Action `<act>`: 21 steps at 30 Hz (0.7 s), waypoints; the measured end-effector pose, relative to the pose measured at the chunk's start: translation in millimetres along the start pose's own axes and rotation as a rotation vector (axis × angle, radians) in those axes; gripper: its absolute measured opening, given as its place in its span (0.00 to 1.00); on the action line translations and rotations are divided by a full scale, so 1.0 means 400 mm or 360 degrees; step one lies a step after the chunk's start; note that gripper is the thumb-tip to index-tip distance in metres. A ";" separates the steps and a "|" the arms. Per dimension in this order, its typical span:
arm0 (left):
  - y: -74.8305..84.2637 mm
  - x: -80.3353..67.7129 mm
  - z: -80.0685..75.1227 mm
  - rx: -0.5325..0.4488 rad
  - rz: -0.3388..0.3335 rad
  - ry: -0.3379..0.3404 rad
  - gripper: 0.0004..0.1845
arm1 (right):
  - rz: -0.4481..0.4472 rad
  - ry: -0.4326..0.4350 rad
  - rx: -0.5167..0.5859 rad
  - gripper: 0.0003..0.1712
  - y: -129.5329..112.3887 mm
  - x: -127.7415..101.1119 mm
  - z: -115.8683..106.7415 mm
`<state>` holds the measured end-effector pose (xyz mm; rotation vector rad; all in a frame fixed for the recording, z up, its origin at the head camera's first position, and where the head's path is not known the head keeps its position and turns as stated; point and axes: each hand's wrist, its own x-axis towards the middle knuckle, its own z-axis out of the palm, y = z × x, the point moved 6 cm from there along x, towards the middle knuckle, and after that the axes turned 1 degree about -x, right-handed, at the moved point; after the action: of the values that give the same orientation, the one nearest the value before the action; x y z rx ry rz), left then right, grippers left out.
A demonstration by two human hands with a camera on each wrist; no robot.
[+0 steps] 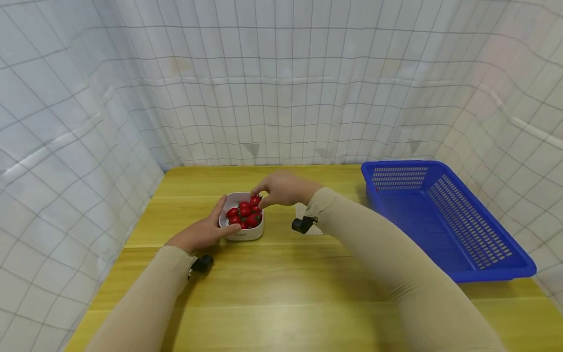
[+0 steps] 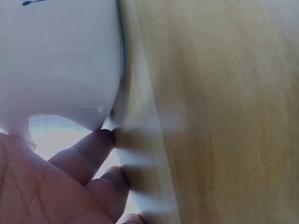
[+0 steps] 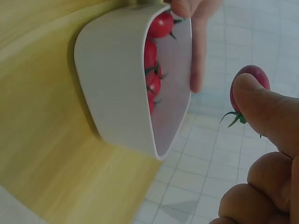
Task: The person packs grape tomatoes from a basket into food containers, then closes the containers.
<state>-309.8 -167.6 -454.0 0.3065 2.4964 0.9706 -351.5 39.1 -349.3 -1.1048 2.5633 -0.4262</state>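
A white square container (image 1: 246, 235) stands on the wooden table, holding several red cherry tomatoes (image 1: 245, 211) with green stems. My left hand (image 1: 203, 233) holds the container at its left side, thumb at the front rim and fingers along the far side. In the left wrist view, the fingertips (image 2: 105, 140) are right at the white container wall (image 2: 60, 65). Over the container's right rim, my right hand (image 1: 283, 188) pinches one cherry tomato. The right wrist view shows that pinched tomato (image 3: 254, 74), stem downward in the picture, raised apart from those inside the container (image 3: 117, 79).
A large blue plastic basket (image 1: 422, 220) with slotted walls stands at the right, a small red spot near its left wall. A flat white piece (image 1: 314, 229) lies on the table beneath my right wrist. Grid-patterned white curtains (image 1: 281, 98) surround the table's back and sides.
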 end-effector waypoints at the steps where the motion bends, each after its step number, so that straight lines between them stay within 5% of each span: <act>1: 0.003 0.000 0.001 0.0005 0.0009 -0.0003 0.61 | -0.0005 0.0001 -0.0002 0.22 -0.005 0.007 0.006; 21: 0.007 -0.003 -0.003 0.0043 -0.0003 0.0005 0.63 | -0.0082 0.0014 0.0073 0.25 -0.048 0.032 0.024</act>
<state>-309.1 -166.7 -450.9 0.3108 2.5140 0.9383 -343.5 15.6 -352.5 -1.1568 2.5239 -0.5011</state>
